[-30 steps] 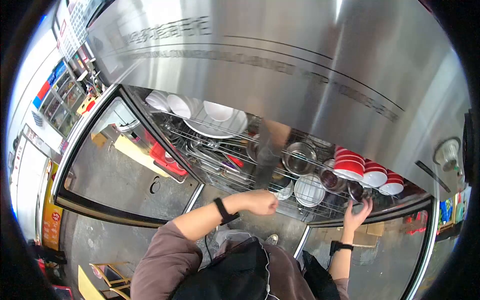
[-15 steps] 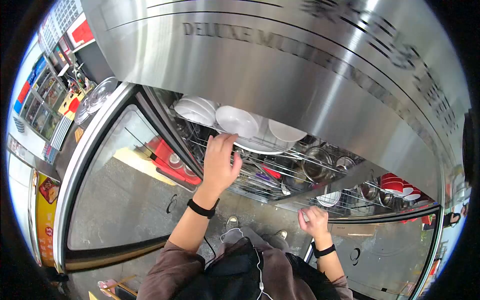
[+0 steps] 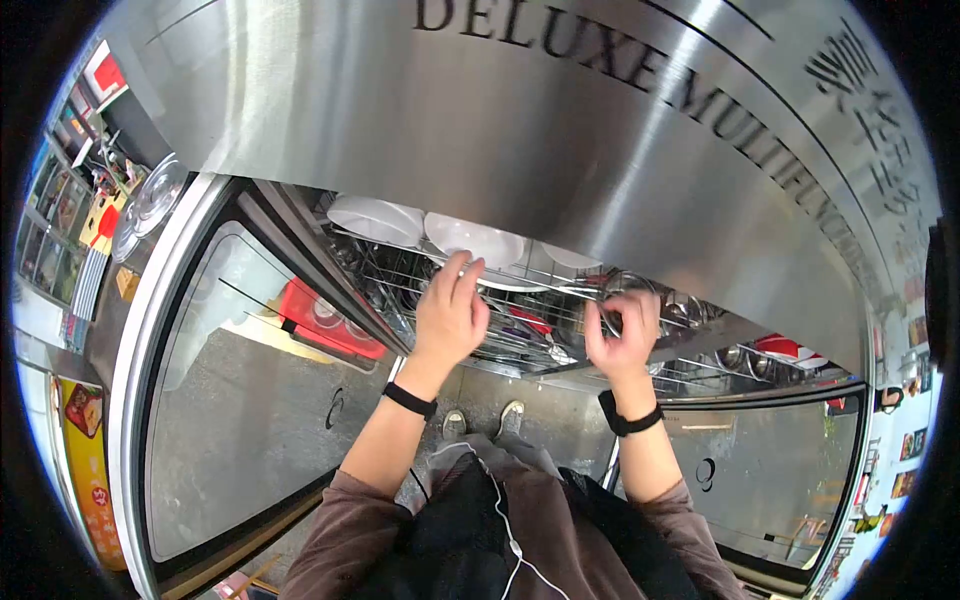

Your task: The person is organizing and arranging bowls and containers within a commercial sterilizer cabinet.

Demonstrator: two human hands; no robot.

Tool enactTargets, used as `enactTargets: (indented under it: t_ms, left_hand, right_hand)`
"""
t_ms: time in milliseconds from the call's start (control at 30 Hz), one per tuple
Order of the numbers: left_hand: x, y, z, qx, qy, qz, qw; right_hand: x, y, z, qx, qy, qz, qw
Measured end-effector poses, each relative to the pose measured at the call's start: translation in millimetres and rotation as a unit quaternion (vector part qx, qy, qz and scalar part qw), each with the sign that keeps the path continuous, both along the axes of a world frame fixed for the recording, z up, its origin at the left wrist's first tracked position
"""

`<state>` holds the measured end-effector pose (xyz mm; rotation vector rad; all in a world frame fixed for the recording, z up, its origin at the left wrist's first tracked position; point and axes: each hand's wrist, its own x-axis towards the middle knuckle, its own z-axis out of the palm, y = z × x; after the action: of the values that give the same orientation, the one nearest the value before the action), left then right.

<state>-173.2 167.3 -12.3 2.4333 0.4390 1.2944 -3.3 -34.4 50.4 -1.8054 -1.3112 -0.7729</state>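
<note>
My left hand (image 3: 452, 318) is raised in front of the wire shelf (image 3: 400, 247), its fingers spread and stretched forward. Its fingertips overlap the lower edge of a white bowl (image 3: 478, 238) on that shelf. Fingers bent, thumb apart, my right hand (image 3: 626, 338) is before the right part of the rack. Just behind its fingers is a round stainless steel pot (image 3: 630, 283), partly hidden by the hand. Other white bowls (image 3: 375, 217) sit to the left, and one more white dish (image 3: 570, 257) shows to the right under the cabinet's steel front.
A steel cabinet front (image 3: 450, 130) overhangs the shelves. Glass doors stand swung out at left (image 3: 250, 420) and right (image 3: 770, 470). Cutlery and metalware fill the lower rack (image 3: 510, 345). A red tray (image 3: 330, 320) with glasses shows through the left door.
My right hand has risen from low beside the rack to the steel pot. My left hand has shifted slightly right, its fingertips at the middle bowl. The view has turned and come closer.
</note>
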Motion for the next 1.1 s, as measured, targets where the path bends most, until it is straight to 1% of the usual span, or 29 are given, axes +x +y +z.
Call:
enactTargets:
  t_ms: [133, 167, 200, 267, 333, 367, 467, 500, 567, 600, 733, 800, 833, 967, 1067, 1100]
  left_hand:
    - [0, -1, 5, -0.015, -0.004, -0.002, 1.0]
    - [-2, -3, 5, -0.02, -0.003, -0.007, 1.0]
    - [-4, -3, 6, -0.014, -0.003, -0.011, 1.0]
    - [-6, 0, 9, -0.002, -0.005, -0.021, 1.0]
    - [-8, -3, 11, -0.031, 0.006, -0.034, 0.999]
    - [-4, -1, 9, -0.035, -0.001, -0.035, 0.999]
    - [-2, -5, 6, -0.044, -0.028, -0.031, 0.998]
    - [0, -7, 7, -0.053, -0.034, -0.028, 0.998]
    - [1, -11, 7, -0.088, -0.026, -0.027, 0.995]
    - [1, -11, 7, -0.081, -0.03, -0.027, 0.996]
    - [0, -7, 6, -0.056, -0.042, -0.03, 0.997]
    - [-1, -6, 8, -0.047, -0.043, -0.036, 0.997]
    - [-3, -7, 7, -0.06, -0.032, -0.039, 0.997]
    - [-11, -3, 13, -0.042, 0.002, -0.042, 0.998]
    - [-12, -2, 12, -0.046, 0.007, -0.047, 0.998]
    - [-10, -3, 11, -0.043, 0.002, -0.044, 0.998]
  right_hand:
    - [10, 8, 17, 0.046, 0.015, -0.025, 0.999]
    - [12, 8, 18, 0.032, 0.086, -0.054, 0.994]
    - [14, 10, 24, 0.015, 0.099, -0.071, 0.992]
    - [23, 13, 23, -0.005, 0.204, -0.078, 0.976]
    - [34, 12, 14, 0.007, 0.184, -0.098, 0.978]
    - [34, 11, 14, 0.003, 0.212, -0.098, 0.972]
    - [42, 8, 12, -0.04, 0.234, -0.103, 0.966]
    - [40, 8, 17, -0.05, 0.257, -0.103, 0.96]
    - [37, 7, 22, -0.077, 0.28, -0.114, 0.95]
    - [37, 7, 22, -0.09, 0.291, -0.118, 0.945]
    - [32, 7, 24, -0.094, 0.241, -0.128, 0.957]
    - [37, 8, 20, -0.083, 0.241, -0.117, 0.96]
    - [38, 7, 16, -0.077, 0.242, -0.113, 0.961]
    - [41, 8, 15, -0.108, 0.263, -0.106, 0.953]
    - [34, 10, 24, -0.124, 0.265, -0.121, 0.949]
    - [35, 9, 22, -0.108, 0.275, -0.106, 0.949]
